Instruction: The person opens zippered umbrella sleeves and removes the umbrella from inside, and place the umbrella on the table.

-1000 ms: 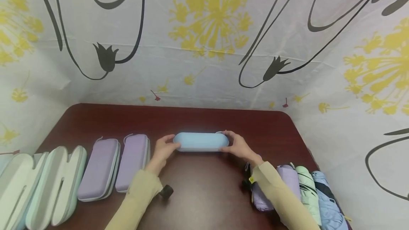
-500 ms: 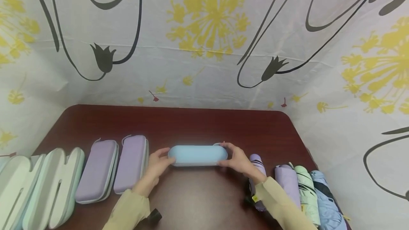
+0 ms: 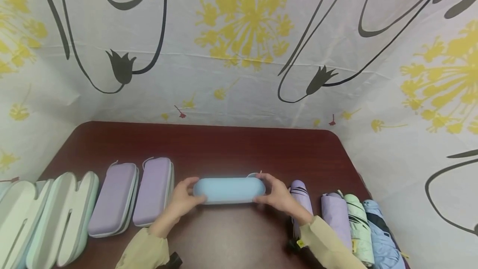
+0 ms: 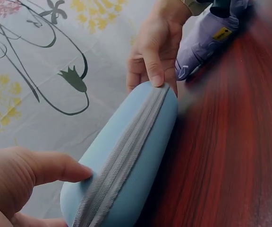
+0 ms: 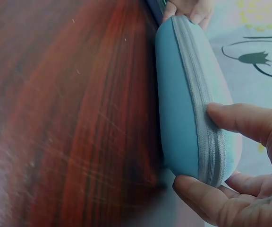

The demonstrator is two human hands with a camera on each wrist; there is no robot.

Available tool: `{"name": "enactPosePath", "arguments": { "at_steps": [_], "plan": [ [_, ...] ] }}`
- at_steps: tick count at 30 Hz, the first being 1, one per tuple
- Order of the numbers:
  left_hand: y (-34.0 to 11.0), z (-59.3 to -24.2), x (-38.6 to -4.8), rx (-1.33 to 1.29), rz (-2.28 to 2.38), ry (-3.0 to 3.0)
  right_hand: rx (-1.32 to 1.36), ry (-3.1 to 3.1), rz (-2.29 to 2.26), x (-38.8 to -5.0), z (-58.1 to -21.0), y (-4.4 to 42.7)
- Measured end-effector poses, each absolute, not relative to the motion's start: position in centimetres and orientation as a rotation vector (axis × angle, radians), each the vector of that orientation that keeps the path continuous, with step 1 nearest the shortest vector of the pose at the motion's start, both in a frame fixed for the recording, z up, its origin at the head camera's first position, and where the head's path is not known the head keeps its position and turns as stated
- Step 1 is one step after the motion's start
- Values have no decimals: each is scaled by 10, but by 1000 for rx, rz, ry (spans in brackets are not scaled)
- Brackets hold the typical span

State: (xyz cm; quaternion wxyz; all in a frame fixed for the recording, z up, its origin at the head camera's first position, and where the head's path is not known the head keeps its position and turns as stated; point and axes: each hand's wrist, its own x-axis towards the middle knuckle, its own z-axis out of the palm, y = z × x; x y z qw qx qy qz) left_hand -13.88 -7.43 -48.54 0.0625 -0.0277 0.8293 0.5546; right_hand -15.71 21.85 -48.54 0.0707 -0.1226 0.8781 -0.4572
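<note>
A light blue zip case (image 3: 229, 190) lies crosswise before me, its grey zipper (image 4: 126, 156) running along the side that faces me. My left hand (image 3: 183, 198) grips its left end, the thumb on the near side. On the right end, my right hand (image 3: 278, 196) pinches it between thumb and fingers. In the right wrist view, the right thumb (image 5: 240, 118) presses beside the zipper, which is closed along the visible side. Whether the case touches the table or hangs just over it, I cannot tell.
Left of my hands lie two purple zip cases (image 3: 113, 200) (image 3: 154, 192). Farther left, pale hard cases (image 3: 63, 219) stand open. On the right lie folded umbrellas: two purple (image 3: 300, 196) (image 3: 336, 217), one green (image 3: 358, 227), one blue (image 3: 382, 233). A patterned cloth (image 3: 231, 94) hangs behind the table (image 3: 209, 140).
Both hands have brought the blue case nearer to me and slightly left, lowering it toward the table. Their hold on its ends stays the same.
</note>
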Motion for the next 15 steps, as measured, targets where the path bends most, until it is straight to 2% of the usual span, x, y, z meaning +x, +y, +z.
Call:
{"name": "enactPosePath", "arguments": {
  "at_steps": [8,15],
  "plan": [
    [-79,-482,-133,88,1399,2697,-432,2665,-1340,-154,-487,221],
    [-77,-478,-136,291,1227,2827,-444,2468,-1422,-168,-478,230]
  ]
}}
